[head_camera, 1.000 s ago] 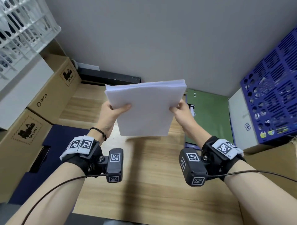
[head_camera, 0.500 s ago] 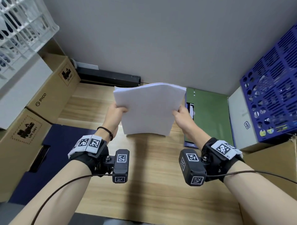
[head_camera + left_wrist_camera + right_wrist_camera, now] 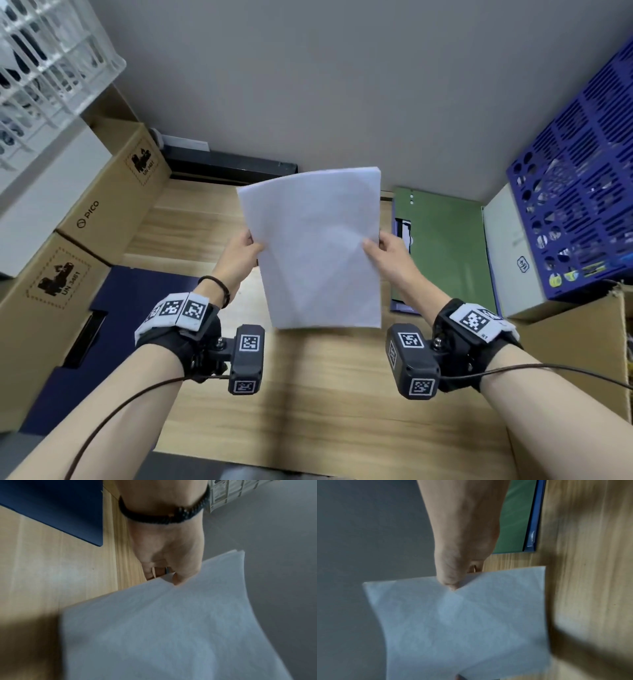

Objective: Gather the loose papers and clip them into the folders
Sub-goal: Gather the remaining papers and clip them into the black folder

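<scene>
The stack of white paper sheets [image 3: 317,250] hangs upright between the left hand [image 3: 239,255] and right hand [image 3: 390,253], each pinching a side edge above the wooden table [image 3: 325,394].

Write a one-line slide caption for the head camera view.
Left hand and right hand hold a stack of white paper upright above a wooden desk, green folder alongside.
</scene>
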